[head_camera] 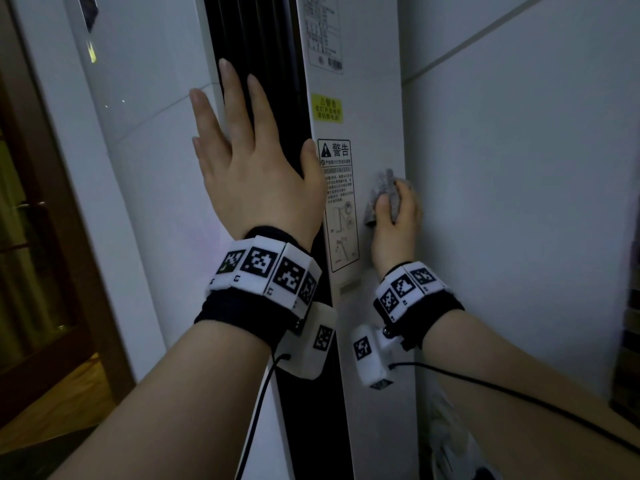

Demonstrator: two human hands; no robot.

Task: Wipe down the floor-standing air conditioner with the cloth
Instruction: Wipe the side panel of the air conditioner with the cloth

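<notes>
Down at my left runs the wooden floor (52, 400) (yellowish, darker nearer me); the brown door frame (100, 323) stands on it.

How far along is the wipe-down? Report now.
Done: nothing shows as wiped. In hand: the right hand holds the cloth against the side panel beside the warning label; the left hand rests flat on the vent. Left: probably the vent; rest unclear.

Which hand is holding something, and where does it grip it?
The right hand grips the grey cloth round its bunched middle; the left hand holds nothing.
</notes>
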